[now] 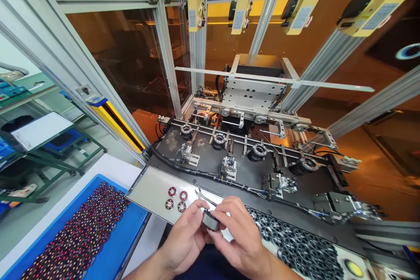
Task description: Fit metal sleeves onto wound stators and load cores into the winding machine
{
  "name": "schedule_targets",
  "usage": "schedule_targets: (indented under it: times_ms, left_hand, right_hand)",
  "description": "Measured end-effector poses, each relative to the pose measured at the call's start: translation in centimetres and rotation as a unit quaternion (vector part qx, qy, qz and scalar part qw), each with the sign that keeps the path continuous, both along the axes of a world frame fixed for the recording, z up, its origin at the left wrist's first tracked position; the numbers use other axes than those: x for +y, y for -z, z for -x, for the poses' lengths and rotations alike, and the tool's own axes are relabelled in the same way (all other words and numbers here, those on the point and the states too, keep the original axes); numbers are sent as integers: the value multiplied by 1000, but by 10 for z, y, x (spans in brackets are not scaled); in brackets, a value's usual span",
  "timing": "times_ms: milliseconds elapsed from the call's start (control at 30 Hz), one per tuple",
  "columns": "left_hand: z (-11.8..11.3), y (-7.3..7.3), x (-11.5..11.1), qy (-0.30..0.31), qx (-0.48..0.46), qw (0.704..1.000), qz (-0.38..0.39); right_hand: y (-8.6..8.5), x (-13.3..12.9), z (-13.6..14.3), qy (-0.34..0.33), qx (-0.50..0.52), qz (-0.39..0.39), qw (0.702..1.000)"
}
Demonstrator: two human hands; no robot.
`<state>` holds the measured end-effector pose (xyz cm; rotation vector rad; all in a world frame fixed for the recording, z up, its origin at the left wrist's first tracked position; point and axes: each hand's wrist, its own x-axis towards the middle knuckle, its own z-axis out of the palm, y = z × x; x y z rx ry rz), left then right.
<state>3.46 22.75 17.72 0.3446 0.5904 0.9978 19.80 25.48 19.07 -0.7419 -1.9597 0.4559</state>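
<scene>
Between my two hands is a dark grey, ring-shaped motor stator (210, 221), tilted so its laminated side faces me. My left hand (187, 237) grips its left end, with the thumb at the upper edge. The fingertips of my right hand (239, 232) close on its right side. Just beyond my fingers, a pair of side cutters (201, 194) lies on the pale work ledge (154, 188), its handles partly covered by my hands. Several small round wound stators (172, 191) with red and copper-coloured parts rest on the ledge to the left.
On the left, a blue tray (131, 223) holds many dark stators with red and copper. Rows of black stators (295, 240) line the ledge at right, near a yellow round button (355, 267). Ahead stand a machine with round fixtures (219, 140) and metal frame posts (167, 52).
</scene>
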Motion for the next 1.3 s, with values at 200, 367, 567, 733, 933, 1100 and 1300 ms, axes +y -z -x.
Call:
schedule_targets:
  times_ms: [200,367,567,733,933,1100,1300]
  left_hand:
    - [1,3,1,-24,56,996,-62]
    - [4,4,5,-61,105,989,-82]
    - [7,8,13,-64,106,990,-74]
    - [12,13,19,-46,110,987,-112]
    - [26,18,23,18,82,983,-161]
    - [40,30,25,71,108,975,-181]
    - [81,59,18,9,259,943,-210]
  right_hand:
    - [-5,5,6,2,-16,-7,1000]
    - [-3,13,5,-20,-44,36,998]
    - [-8,24,6,-41,-44,35,998]
    - [-18,37,-6,-143,-45,200,968]
    - [-32,59,-11,-270,-21,424,864]
    - [-35,64,1,-332,-38,489,806]
    - [-38,103,17,-364,-124,439,812]
